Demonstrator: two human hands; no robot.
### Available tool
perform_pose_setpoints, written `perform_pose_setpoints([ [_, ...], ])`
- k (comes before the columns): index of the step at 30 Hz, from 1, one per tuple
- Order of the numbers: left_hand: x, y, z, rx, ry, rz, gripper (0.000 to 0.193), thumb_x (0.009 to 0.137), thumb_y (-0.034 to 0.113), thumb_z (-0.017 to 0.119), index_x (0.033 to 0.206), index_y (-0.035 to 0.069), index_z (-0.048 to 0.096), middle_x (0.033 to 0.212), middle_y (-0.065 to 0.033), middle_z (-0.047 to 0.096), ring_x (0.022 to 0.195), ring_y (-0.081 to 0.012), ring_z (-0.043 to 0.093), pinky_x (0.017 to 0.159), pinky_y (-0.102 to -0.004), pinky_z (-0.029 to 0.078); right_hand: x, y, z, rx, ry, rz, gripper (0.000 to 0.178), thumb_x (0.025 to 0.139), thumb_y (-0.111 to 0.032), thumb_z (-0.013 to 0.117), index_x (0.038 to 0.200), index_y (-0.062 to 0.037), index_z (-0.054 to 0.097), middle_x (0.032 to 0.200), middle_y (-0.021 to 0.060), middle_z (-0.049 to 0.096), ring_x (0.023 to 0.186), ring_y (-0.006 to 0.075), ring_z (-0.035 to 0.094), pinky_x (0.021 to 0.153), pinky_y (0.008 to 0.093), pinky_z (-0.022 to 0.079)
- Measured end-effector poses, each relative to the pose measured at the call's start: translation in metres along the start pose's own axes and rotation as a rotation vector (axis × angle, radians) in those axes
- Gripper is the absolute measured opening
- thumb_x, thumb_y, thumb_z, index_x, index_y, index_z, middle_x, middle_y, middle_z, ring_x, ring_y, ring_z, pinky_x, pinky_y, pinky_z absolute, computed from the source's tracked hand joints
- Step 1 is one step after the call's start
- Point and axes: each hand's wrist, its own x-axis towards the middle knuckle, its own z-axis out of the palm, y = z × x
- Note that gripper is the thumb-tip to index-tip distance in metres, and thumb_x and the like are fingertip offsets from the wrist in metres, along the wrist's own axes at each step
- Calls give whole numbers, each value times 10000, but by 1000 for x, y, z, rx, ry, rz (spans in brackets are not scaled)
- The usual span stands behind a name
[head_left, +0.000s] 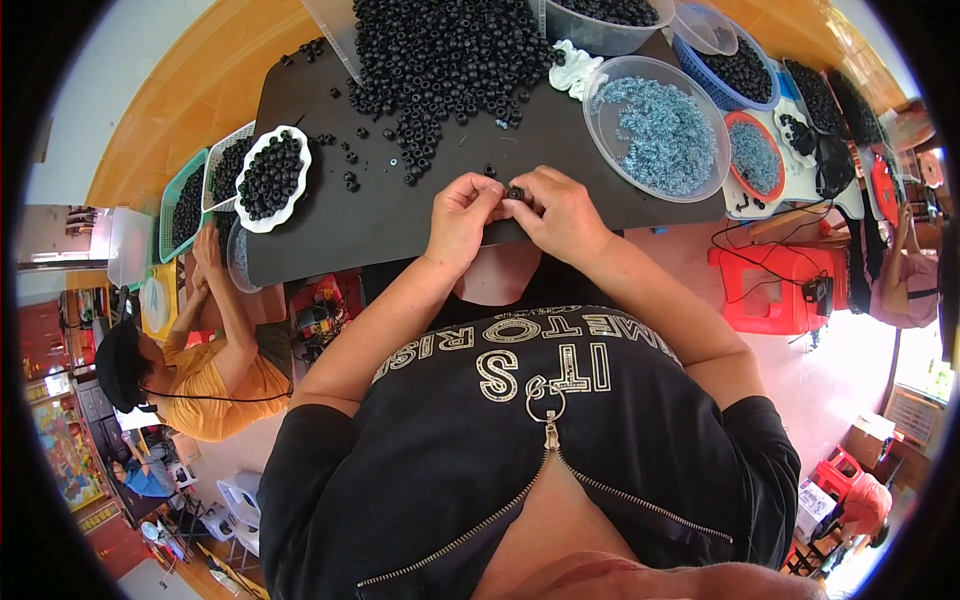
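At the table's near edge, my left hand [464, 217] and my right hand [558, 213] meet with their fingertips almost touching. A small round black part [515, 193] sits in the pinch of my right thumb and fingers. My left thumb and forefinger are pressed together beside it; whatever they hold is too small to make out. Just beyond my fingers lies another loose black part [490, 170]. Farther off, a large heap of the same black parts [450, 75], several showing a hole, spills from a clear bin toward me.
Right of my hands stands a clear round bowl [594, 128] of small bluish pieces [660, 135], with a crumpled white cloth [575, 70] behind it. On the left is a white scalloped dish [262, 224] of black parts. A person in yellow [215, 390] works there. A red stool [770, 285] stands right.
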Motion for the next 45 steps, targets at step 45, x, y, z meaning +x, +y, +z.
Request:
perform_pose_setpoints([
  [45,16,15,-17,1219,140,578,110,761,46,587,870,43,598,860,-112,577,751,-295,587,660,-354,490,42,50,2,-164,141,28,180,741,-48,590,903,-31,515,803,132,538,690,274,573,631,358,476],
])
